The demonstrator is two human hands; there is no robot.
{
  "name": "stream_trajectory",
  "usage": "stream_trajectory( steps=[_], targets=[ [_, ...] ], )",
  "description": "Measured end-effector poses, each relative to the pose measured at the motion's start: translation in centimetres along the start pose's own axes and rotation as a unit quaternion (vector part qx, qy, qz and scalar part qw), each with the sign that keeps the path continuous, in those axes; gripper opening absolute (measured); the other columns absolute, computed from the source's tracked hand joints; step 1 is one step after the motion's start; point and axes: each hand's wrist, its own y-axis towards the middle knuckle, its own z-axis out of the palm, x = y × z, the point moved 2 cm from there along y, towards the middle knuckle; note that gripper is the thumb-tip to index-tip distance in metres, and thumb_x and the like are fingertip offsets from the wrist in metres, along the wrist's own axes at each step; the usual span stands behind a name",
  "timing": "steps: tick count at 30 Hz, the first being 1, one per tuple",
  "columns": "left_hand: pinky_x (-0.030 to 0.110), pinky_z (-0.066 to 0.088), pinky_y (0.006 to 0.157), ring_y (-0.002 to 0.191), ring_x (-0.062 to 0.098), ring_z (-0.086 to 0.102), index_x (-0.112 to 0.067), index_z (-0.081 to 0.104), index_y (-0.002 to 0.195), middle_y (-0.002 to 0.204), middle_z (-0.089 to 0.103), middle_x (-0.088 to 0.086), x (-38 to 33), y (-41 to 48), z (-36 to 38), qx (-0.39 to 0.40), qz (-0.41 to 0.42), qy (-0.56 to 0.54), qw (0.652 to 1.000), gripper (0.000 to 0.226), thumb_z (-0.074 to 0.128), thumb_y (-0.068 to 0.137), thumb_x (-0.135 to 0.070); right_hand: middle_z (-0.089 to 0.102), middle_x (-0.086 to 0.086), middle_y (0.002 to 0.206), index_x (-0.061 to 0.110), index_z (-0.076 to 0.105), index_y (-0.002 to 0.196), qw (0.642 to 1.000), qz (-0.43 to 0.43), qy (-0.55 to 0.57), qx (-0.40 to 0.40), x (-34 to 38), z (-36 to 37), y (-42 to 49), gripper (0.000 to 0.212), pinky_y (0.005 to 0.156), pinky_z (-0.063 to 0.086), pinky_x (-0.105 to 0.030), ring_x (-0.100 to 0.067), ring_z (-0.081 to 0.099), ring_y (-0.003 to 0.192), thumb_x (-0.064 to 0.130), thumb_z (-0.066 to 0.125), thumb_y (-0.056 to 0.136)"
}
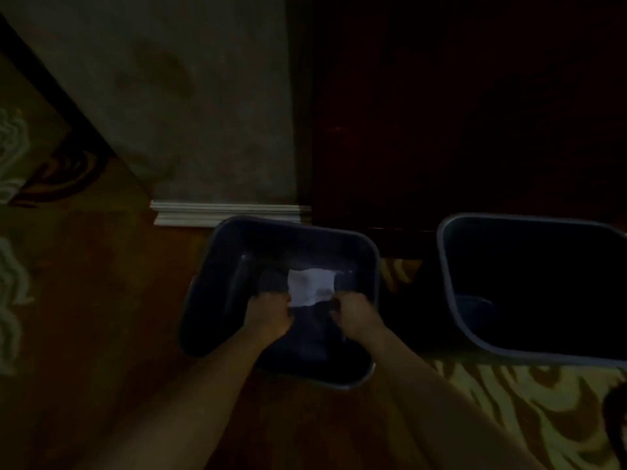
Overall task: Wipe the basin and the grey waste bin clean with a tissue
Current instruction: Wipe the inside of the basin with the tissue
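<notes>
Both hands — left hand (268, 315), right hand (356, 315) — pinch a white tissue (310, 286) (it's dark). They are inside the grey bin (217, 266) on the floor.

The basin (237, 266) sits on the carpet (101, 283) before the skirting (227, 213), with the bin (475, 337) to its right, apart. Both hands, left (268, 317) and right (356, 317), reach into the basin, with a tissue (310, 286) between them.

Both bare forearms rise from the bottom of the frame toward its centre, converging slightly. The left hand (268, 315) and right hand (354, 317) sit just below centre, near each other, knuckles up, fingers curled closed and pinching the lower corners of a white tissue (310, 286).
</notes>
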Motion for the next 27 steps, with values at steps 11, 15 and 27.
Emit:
stream_trajectory(
  steps=[11,15,27],
  targets=[
    [0.033,0.041,0.091,0.116,0.023,0.049,-0.014,0.053,0.122,0.126,0.055,0.007,2.2,7.4,9.8,-0.056,0.07,0.034,0.995,0.034,0.047,0.09,-0.025,0.036,-0.007,0.147,0.016,0.038,0.139,0.992,-0.068,-0.099,-0.033,-2.7,8.6,9.9,0.043,0.106,0.031,-0.034,-0.026,0.033,0.132,0.011,0.037,0.096],
    [0.032,0.039,0.087,0.114,0.023,0.046,-0.013,0.051,0.119,0.123,0.05,0.008,2.1,7.8,10.6,-0.09,0.079,0.08,0.99,0.031,0.047,0.09,-0.024,0.039,-0.008,0.142,0.014,0.043,0.133,0.988,-0.063,-0.11,-0.089,-2.8,9.4,10.3,0.038,0.101,0.033,-0.037,-0.027,0.035,0.128,0.01,0.036,0.096],
    [0.03,0.045,0.086,0.106,0.022,0.057,-0.016,0.058,0.087,0.113,0.061,0.006,0.8,8.0,8.5,-0.104,0.137,0.0,0.985,0.016,0.044,0.089,-0.008,0.051,-0.015,0.131,0.008,0.048,0.123,0.984,-0.041,-0.079,-0.151,-2.1,8.5,8.9,0.032,0.098,0.037,-0.036,-0.029,0.043,0.121,0.01,0.042,0.092]
  ],
)
